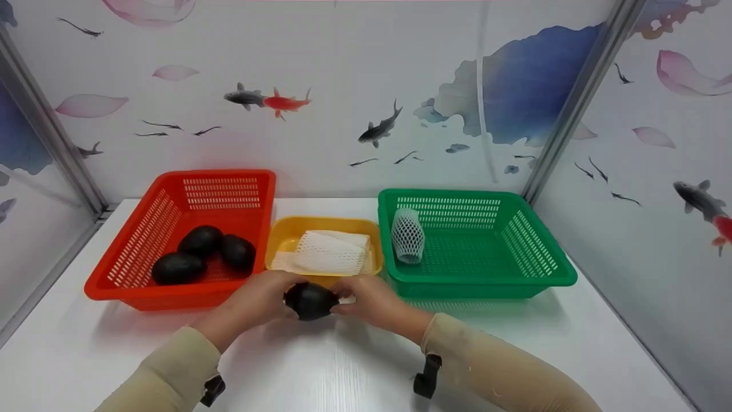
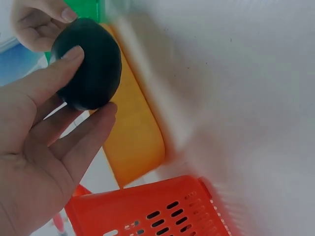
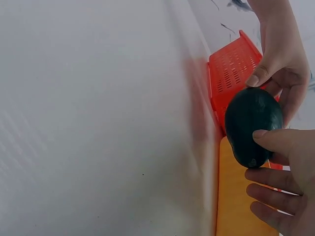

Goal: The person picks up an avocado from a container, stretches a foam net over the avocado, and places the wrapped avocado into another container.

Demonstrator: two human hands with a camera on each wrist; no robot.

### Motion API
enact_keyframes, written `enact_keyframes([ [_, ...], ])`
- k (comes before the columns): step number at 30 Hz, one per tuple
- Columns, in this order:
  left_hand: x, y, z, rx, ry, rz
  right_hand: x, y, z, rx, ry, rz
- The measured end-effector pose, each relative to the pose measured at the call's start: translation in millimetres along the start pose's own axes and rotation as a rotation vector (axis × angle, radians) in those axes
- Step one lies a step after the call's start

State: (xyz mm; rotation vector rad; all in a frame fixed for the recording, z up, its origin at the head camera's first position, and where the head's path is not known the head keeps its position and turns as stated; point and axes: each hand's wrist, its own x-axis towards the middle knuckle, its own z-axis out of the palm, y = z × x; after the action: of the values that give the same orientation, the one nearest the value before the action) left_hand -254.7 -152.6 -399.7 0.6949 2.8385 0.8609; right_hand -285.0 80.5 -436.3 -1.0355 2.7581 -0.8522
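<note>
As it's held b/w both hands, 1 dark oval fruit (image 1: 311,301) is just in front of the yellow tray (image 1: 286,232), above the table's near part. Its long axis runs side to side, approx. parallel to the tray's front edge, w/ the narrower end pointing at the R hand & the blunter end in the L hand. The L hand (image 1: 263,300) grips it, thumb on one face & fingers round the other; the R hand (image 1: 369,300) pinches the narrow end b/w thumb & fingertip, its lower fingers fairly straight w/ gaps b/w them in the R wrist view. Behind the fruit, the tray holds a flat pile of white foam nets (image 1: 331,252); exact no. can't be told, as they overlap. On the tray's left is 1 red basket (image 1: 171,296) w/ 3 more dark fruits (image 1: 178,268) lying close together; on its right, 1 green basket (image 1: 486,281) w/ 1 tube-shaped foam sleeve (image 1: 407,237) by the L wall, contents unclear. All 3 containers stand in a row on a white table (image 1: 343,372), smooth & a bit glossy, w/ soft shadows. 2 beige cuffs (image 1: 183,366) show, each w/ a black fitting (image 1: 428,377) nr the wrist. Bkgd: white wall panels (image 1: 343,51) printed w/ fish, pink petals & blue washes, w/ 2 grey metal posts (image 1: 579,100) at the corners.
</note>
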Motion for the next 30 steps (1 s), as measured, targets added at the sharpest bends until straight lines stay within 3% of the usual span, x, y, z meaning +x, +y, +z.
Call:
enact_keyframes([
  [10, 3.5, -5.4, 12.8, -0.11, 0.023, 0.025, 2, 6, 8.8, 0.05, -0.008, 0.023],
  [18, 5.4, -5.2, 20.9, 0.075, -0.019, 0.026, 2, 5, 11.4, -0.004, -0.022, -0.006],
  [30, -0.7, -0.8, 23.0, 0.137, -0.06, -0.074, 0, 4, 11.1, 0.003, -0.054, 0.001],
])
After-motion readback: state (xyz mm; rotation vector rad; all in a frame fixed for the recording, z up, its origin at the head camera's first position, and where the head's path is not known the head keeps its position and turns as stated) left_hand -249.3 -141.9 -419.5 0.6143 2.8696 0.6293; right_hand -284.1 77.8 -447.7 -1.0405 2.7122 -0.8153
